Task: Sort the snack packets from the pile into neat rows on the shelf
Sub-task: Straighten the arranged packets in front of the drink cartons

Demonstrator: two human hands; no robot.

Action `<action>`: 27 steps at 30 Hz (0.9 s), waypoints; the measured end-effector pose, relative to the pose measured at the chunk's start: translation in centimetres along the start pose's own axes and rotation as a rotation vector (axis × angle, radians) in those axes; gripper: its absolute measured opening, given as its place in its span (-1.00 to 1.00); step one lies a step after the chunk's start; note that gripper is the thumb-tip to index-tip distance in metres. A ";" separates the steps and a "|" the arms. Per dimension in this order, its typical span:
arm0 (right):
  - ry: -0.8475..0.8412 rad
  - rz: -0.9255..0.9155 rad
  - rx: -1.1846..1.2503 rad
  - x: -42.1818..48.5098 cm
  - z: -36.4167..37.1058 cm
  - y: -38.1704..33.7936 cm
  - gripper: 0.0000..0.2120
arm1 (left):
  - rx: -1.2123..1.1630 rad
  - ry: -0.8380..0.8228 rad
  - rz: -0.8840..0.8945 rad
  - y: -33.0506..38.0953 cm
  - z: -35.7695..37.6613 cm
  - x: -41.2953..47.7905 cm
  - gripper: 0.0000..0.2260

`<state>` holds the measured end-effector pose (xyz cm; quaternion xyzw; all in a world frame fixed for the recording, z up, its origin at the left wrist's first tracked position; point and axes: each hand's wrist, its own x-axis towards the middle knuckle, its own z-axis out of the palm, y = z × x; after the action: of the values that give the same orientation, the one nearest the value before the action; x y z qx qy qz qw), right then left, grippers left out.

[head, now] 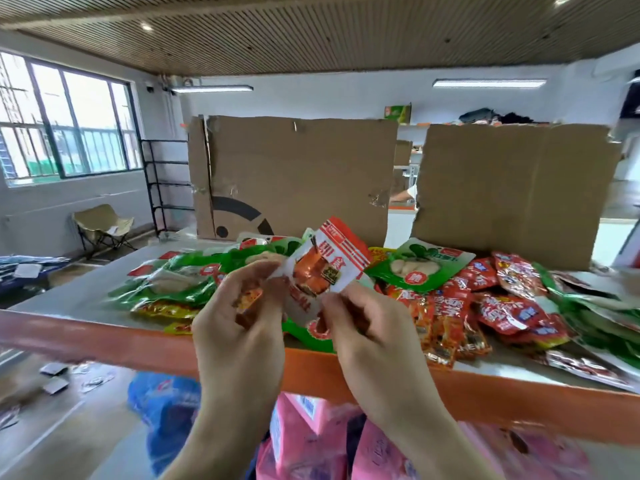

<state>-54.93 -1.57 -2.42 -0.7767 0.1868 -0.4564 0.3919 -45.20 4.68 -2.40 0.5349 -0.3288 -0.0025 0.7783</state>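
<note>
A white and red snack packet [329, 261] is held up in front of me above the shelf's orange front edge [104, 337]. My left hand [239, 327] pinches its left side along with a small orange packet [247, 296]. My right hand [370, 327] pinches the packet's lower right edge. Behind the hands a loose pile of packets covers the shelf: green ones [420, 266] at the back and left, red ones [502, 306] at the right, yellow ones [162, 308] at the front left.
Two cardboard sheets [301, 174] [512, 188] stand upright behind the pile. Pink bags [311, 445] and a blue bag [166, 403] lie below the shelf. A folding chair [102, 225] and a black rack [166, 188] stand at the left by the window.
</note>
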 end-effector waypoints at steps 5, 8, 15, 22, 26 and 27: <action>-0.020 -0.069 -0.013 -0.6 -3.0 0.2 -0.73 | -0.165 -0.278 -0.166 0.1 0.0 0.0 -0.93; -0.156 -0.083 -0.108 -1.0 -5.4 0.3 -0.70 | -0.117 -0.466 -0.179 0.7 0.4 1.0 -0.94; -0.139 -0.072 -0.282 -3.0 -9.7 0.1 -0.66 | -0.069 -0.630 -0.030 1.9 3.4 1.1 -0.91; 0.039 0.025 -0.354 -7.9 -15.0 0.9 -0.72 | -0.139 -0.659 -0.116 1.9 9.3 -2.8 -0.83; 0.207 0.022 -0.413 -10.5 -19.8 1.4 -0.72 | -0.207 -0.736 -0.103 3.2 13.6 -6.4 -0.82; 0.235 0.015 -0.447 -11.2 -21.2 1.5 -0.71 | -0.215 -0.758 -0.083 3.7 14.9 -7.3 -0.81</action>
<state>-78.68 -4.56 -4.02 -0.7844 0.3331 -0.4878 0.1892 -59.87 -3.47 0.12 0.4244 -0.5689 -0.2656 0.6525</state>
